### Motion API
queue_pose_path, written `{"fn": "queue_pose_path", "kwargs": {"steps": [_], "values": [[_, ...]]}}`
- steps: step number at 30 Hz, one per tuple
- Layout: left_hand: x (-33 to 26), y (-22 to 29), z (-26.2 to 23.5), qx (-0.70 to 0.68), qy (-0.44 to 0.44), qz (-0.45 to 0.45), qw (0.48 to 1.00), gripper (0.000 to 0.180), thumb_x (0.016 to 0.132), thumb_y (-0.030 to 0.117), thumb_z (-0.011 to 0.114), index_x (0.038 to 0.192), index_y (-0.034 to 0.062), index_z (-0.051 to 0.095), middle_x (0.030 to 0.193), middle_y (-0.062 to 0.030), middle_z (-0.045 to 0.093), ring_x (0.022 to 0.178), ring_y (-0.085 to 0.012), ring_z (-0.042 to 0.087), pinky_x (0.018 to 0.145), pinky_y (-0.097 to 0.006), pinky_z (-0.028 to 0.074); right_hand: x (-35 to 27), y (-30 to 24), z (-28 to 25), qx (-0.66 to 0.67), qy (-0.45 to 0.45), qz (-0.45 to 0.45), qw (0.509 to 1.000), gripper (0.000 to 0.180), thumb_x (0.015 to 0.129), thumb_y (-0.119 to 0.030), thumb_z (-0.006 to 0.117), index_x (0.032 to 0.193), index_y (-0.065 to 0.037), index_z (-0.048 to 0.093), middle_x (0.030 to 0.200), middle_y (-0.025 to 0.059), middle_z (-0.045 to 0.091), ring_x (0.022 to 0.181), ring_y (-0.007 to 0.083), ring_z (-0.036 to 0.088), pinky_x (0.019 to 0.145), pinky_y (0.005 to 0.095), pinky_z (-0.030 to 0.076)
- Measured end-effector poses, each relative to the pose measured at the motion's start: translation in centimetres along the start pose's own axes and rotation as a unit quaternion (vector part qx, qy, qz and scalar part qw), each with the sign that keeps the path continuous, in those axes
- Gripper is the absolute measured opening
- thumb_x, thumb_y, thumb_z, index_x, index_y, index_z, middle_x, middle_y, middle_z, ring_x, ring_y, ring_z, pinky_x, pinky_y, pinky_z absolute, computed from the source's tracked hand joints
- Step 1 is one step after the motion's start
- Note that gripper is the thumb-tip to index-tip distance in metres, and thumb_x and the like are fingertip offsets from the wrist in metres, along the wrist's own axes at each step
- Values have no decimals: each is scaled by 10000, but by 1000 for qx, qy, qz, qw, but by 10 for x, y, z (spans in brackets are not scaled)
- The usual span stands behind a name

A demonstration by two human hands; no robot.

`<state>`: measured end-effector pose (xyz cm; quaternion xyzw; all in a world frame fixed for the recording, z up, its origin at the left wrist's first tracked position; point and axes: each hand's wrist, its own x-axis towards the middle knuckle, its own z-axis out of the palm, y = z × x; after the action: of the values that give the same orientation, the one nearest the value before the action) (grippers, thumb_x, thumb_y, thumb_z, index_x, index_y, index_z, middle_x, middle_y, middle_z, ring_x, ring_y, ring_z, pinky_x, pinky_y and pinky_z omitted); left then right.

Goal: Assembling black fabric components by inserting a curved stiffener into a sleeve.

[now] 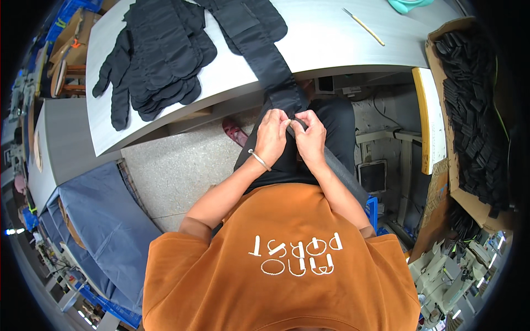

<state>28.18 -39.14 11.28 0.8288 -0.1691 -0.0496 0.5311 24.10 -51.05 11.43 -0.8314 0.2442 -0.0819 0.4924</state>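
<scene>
Over my lap, my left hand (272,137) and my right hand (311,138) meet with fingertips pinched together. They are closed on the near end of a black fabric strip (270,66), which runs down over the table's front edge from a larger black fabric piece (234,21). Whatever small part sits right between the fingertips is hidden. A metal bracelet is around my left wrist. To the left of the strip, a pile of black fabric pieces (165,55) with rounded edges lies overlapped on the white table (320,47).
A thin pointed tool (364,26) with a light handle lies on the table, near a turquoise object (409,4). At the right stands a cardboard box (436,71) of small black pieces (469,110). Blue-grey cloth (107,226) covers something at the left.
</scene>
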Motion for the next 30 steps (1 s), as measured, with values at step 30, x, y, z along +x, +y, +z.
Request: {"fn": "queue_pose_path", "kwargs": {"steps": [30], "values": [[11,-2,-6,-30,-101,-56,993,214,834,-26,626,1000,9,496,827,-191,622,800,-381,652,714,-439,512,-3,19,3,58,7,21,998,168,805,-27,707,954,-4,631,878,148,718,786,254,705,723,339,523]]}}
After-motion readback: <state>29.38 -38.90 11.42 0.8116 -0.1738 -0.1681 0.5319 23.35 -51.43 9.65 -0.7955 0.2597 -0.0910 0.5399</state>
